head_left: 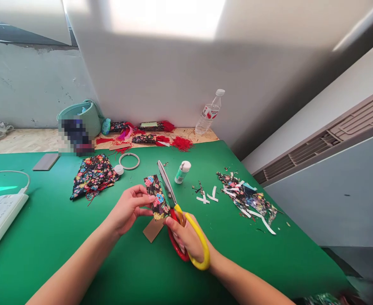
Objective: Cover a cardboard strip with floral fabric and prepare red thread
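Observation:
My left hand (131, 209) pinches the left edge of a small black piece of floral fabric (156, 195), held up above the table. In my right hand (189, 237) is a pair of scissors (200, 239) with one red and one yellow handle. Its blades point up and away from me, close along the right edge of the fabric. The blades look nearly closed; whether they touch the fabric I cannot tell. Below the fabric a brown card (153, 231) lies on the green table mat (116, 271), partly hidden.
A glue bottle (182, 173) stands beyond the scissors. Scraps (250, 197) are heaped at right. Folded floral cloth (94, 176), a white cap (119, 169) and a tape ring (129, 161) lie left. A water bottle (209, 113) and red tassels (182, 143) are behind; a power strip (4, 220) is far left.

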Tool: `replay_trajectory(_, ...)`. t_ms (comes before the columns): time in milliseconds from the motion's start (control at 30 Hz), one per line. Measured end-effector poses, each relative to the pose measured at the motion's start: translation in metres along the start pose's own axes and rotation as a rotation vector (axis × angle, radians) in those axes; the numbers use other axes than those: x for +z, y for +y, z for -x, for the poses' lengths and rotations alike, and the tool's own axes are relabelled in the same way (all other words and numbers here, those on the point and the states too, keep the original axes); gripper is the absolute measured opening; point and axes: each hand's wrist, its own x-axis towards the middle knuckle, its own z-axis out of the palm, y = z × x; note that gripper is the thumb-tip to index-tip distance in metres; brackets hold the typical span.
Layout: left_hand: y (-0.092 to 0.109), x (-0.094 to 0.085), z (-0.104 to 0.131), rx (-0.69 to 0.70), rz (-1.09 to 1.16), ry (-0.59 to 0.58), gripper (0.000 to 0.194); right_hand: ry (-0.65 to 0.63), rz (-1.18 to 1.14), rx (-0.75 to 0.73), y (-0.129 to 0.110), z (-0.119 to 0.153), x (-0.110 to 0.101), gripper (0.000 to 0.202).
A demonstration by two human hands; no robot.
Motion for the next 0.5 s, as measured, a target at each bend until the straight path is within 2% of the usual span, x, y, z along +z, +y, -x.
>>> replay_trajectory(133, -0.004, 0.003, 0.0, -0.032, -0.032, -0.033, 0.031, 0.04, -0.098, -0.02, 0.001, -0.007, 0.0, 0.058)
replay_trajectory(267, -0.006, 0.007, 0.0, -0.075, -0.116, -0.082, 0.029, 0.019, -0.093, -0.018, -0.001, -0.007, 0.0, 0.055)
replay_trajectory(333, -0.004, 0.006, 0.0, -0.072, -0.185, -0.065, 0.027, 0.026, -0.077, -0.012, -0.002, -0.005, 0.0, 0.053)
replay_trajectory(400, 0.005, -0.002, -0.004, 0.019, -0.233, 0.025, 0.027, 0.036, -0.051, -0.013, -0.002, -0.004, -0.002, 0.052)
replay_trajectory(500, 0.031, -0.029, -0.016, 0.39, -0.242, 0.335, 0.034, 0.054, -0.032, -0.007, -0.001, -0.003, -0.003, 0.051)
